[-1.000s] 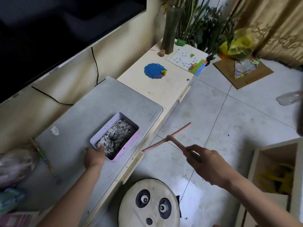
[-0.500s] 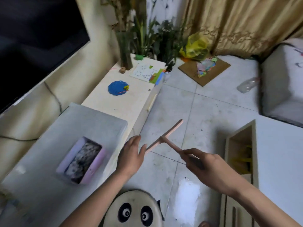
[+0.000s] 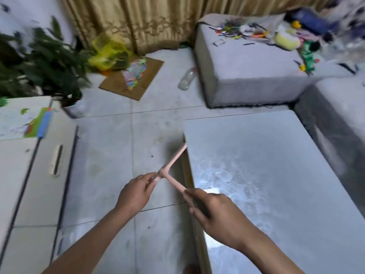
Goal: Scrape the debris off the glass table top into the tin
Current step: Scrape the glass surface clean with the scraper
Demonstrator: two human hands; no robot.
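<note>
A pink T-shaped scraper (image 3: 173, 164) hangs in the air beside the left edge of the glass table top (image 3: 276, 175). My right hand (image 3: 215, 210) grips its handle, near the table's front left part. My left hand (image 3: 136, 192) pinches the near end of the scraper's blade with its fingertips, over the floor. The blade's far end reaches the table's far left corner. The glass looks smeared with pale ring marks. The tin is out of view.
A low white cabinet (image 3: 23, 165) with papers stands at the left. A potted plant (image 3: 45, 66), a yellow bag (image 3: 108, 52) and cardboard (image 3: 134, 80) lie beyond. A plastic bottle (image 3: 187, 78) lies by a grey cluttered ottoman (image 3: 246, 72). Tiled floor lies between cabinet and table.
The view has swung right, away from the tin on the cabinet to the glass table. My left hand left the tin and took hold of the scraper's blade end.
</note>
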